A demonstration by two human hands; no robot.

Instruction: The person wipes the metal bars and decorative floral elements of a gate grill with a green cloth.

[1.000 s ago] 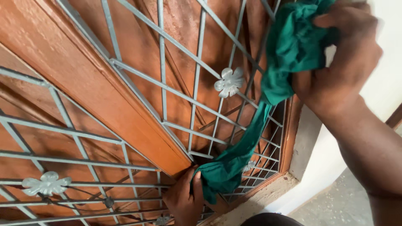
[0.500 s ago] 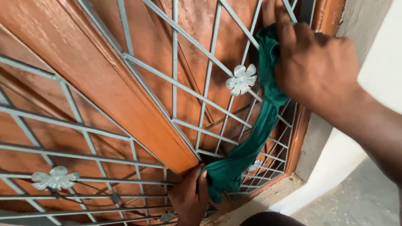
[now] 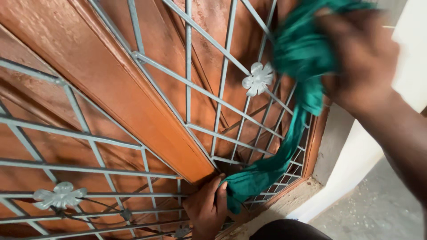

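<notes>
Both hands grip the green cloth (image 3: 284, 151), stretched along the metal grille (image 3: 209, 93): right hand (image 3: 360, 58) clutching its top, left hand (image 3: 209, 209) pinching the bottom. It seems a wiping stroke; next needs firm tension.

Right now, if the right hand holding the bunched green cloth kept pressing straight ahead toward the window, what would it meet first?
Most likely the grey metal window grille: the right hand presses the green cloth against its bars, with the brown wooden shutter close behind. The hand is blurred, so depth is uncertain.
</notes>
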